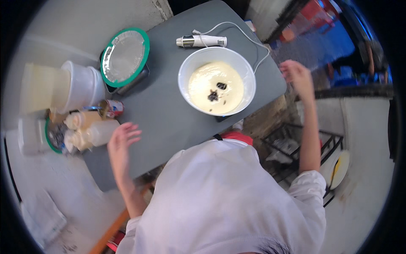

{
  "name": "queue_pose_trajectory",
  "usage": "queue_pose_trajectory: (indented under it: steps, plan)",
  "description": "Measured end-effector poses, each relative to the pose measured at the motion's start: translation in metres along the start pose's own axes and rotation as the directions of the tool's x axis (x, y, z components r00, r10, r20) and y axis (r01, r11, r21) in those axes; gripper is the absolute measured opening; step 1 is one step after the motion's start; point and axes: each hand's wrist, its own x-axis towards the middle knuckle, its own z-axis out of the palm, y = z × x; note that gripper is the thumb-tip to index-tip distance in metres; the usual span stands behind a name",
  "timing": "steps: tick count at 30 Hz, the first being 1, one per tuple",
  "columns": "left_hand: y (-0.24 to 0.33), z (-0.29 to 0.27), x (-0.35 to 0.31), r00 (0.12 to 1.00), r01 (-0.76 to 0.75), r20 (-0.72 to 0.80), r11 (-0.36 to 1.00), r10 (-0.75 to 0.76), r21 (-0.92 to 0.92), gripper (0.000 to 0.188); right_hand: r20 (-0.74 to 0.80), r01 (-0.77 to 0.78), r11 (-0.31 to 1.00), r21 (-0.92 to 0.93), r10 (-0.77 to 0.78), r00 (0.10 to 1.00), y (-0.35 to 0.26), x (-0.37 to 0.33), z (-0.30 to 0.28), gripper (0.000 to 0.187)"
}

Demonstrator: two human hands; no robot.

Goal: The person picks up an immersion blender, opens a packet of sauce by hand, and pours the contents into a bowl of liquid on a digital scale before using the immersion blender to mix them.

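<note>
Pale squeeze bottles (pixel 91 134) lie at the grey table's (pixel 165 114) left edge, just beside the left hand (pixel 121 142), whose fingers are spread and empty. A white bowl (pixel 216 80) of cream batter sits mid-table. Off the right edge, the right hand (pixel 296 75) hangs loosely curled, holding nothing.

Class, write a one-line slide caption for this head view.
Both open hands, left hand and right hand, hover beside a white bowl of pale batter.
</note>
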Motion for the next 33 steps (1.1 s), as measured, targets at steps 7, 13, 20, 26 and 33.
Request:
queue_pose_trajectory:
  steps: [7,13,20,26,33]
  plan:
    - [-0.034,0.150,0.032,0.975,0.140,-0.203,0.955,-0.087,0.263,0.033,0.571,0.263,0.891,-0.371,-0.004,0.821,0.004,0.071,0.086,0.035]
    - [-0.018,0.180,0.035,0.948,0.201,-0.294,0.949,-0.125,0.244,0.021,0.759,0.025,0.963,-0.268,0.195,0.621,0.013,0.092,0.091,0.028]
    - [-0.002,0.196,0.036,0.969,0.051,-0.246,0.948,0.029,0.313,0.019,0.684,-0.178,0.978,-0.110,0.205,0.700,-0.005,0.065,0.028,0.025]
    - [0.046,0.219,0.087,0.977,-0.106,0.197,0.985,0.078,0.136,0.052,0.268,-0.426,0.879,0.214,0.367,0.891,0.014,0.001,-0.087,0.023]
    - [-0.024,0.277,0.231,0.952,0.301,-0.093,0.947,-0.292,0.109,0.099,-0.273,-0.380,0.818,0.432,0.520,0.809,0.029,-0.072,-0.167,0.015]
